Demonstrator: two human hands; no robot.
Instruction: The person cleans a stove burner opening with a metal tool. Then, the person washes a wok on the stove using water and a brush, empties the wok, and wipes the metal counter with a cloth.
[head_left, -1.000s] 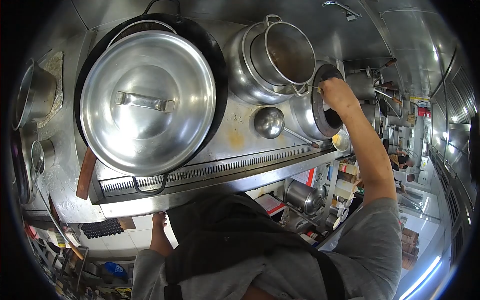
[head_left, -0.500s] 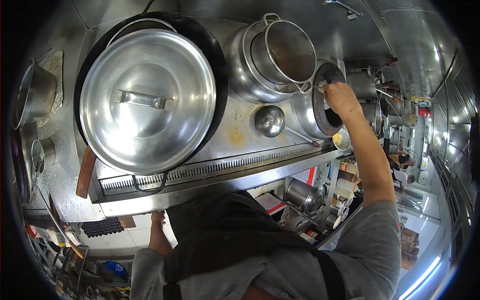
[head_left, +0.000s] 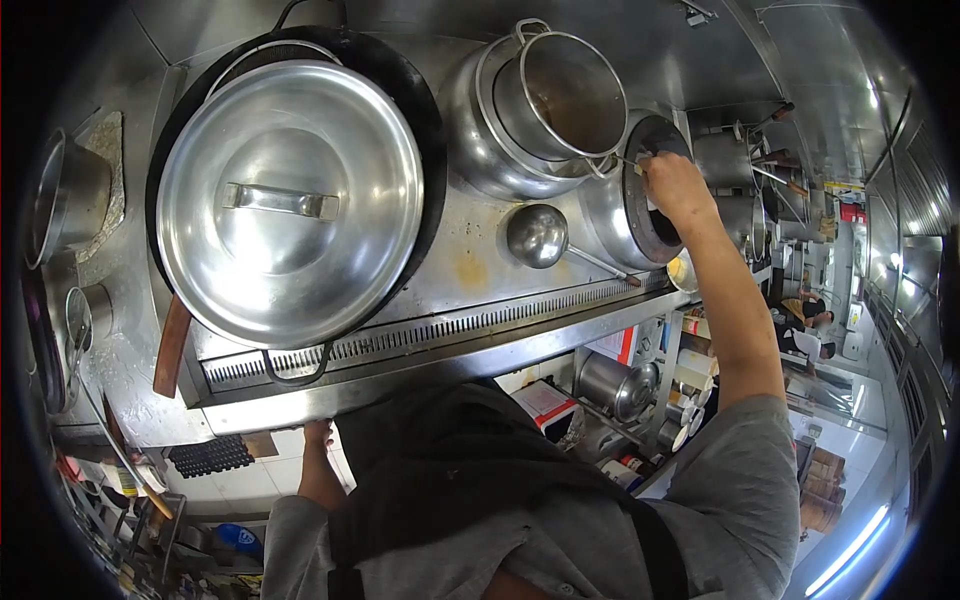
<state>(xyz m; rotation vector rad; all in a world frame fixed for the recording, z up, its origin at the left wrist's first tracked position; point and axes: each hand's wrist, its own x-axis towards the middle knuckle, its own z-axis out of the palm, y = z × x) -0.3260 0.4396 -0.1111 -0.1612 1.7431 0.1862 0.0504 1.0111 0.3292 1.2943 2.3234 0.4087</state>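
Observation:
My right hand reaches over a round metal vessel with a wide dark rim. Its fingers are closed in a pinch; something pale shows under them, too small to name. Just left of this hand, a two-handled pot with brown liquid sits inside a larger rounded steel pot. A steel ladle lies on the stove top, its handle pointing toward the dark-rimmed vessel. Low at the stove's front edge, my left hand is beside my apron, its fingers mostly hidden.
A large lid covers most of a black wok at left. Another pot and a strainer stand farther left. Shelves below hold a steel pot and containers. People are in the distance at right.
The view has shifted slightly, moving the pots a little left and up in the picture. My right hand stays over the dark-rimmed vessel. My left hand keeps its place.

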